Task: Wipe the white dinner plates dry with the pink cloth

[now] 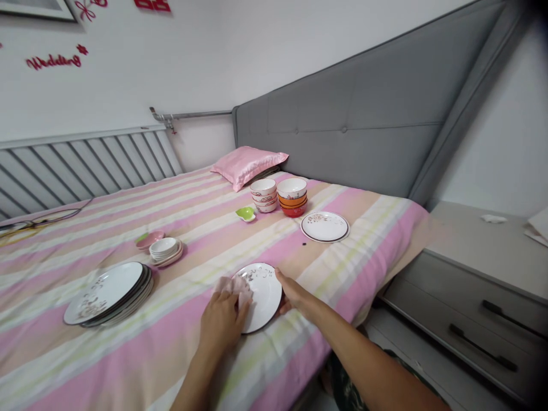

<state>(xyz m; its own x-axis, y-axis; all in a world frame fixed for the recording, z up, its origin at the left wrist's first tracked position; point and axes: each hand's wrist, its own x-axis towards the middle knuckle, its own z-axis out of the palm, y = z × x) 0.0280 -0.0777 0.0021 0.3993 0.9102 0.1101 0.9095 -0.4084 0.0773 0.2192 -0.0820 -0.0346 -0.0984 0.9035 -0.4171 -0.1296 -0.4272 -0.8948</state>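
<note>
A white plate with a floral pattern (264, 292) lies on the striped bed sheet (205, 228) near the bed's front edge. My left hand (222, 322) presses a pink cloth (233, 283) onto the plate's left side, fingers closed over the cloth. My right hand (291, 292) grips the plate's right rim, thumb on top.
A stack of large plates (109, 294) lies to the left, with small dishes (165, 250) and a pink saucer (149, 238) behind. Two bowl stacks (278, 196), a green dish (245, 213) and another plate (324, 226) sit farther back. A grey nightstand (475, 285) stands at right.
</note>
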